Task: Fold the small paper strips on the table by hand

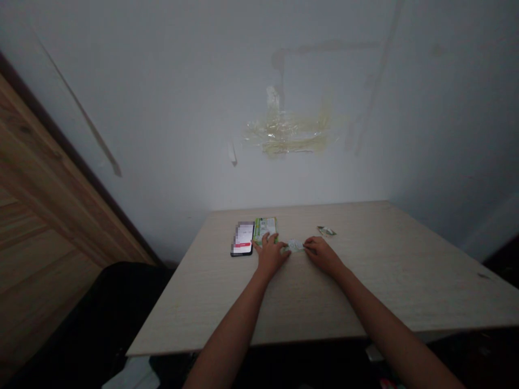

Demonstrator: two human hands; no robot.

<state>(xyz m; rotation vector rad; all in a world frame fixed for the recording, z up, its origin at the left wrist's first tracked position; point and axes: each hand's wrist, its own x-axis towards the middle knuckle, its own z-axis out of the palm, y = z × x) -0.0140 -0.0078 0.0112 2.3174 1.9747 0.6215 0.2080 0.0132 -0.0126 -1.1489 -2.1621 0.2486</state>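
My left hand (271, 255) rests with its fingers spread. Its fingertips lie on the lower edge of a flat green-and-white printed packet (265, 224), and its thumb reaches the left end of a small pale printed piece (295, 245). That piece looks thin and lies flat between my two hands; I cannot tell whether it is paper or plastic. At its right end the fingertips of my right hand (324, 255) are pinched together on the edge. Left of the packet is a phone (244, 240) with a lit screen, close to my left little finger.
A crumpled green-and-white scrap (326, 230) lies behind my right hand. The pale wooden table (389, 270) meets a wall (182, 135) marked with old tape (287, 132). A wooden door or panel (44, 200) stands at left, with a dark shape (130, 281) beside the table.
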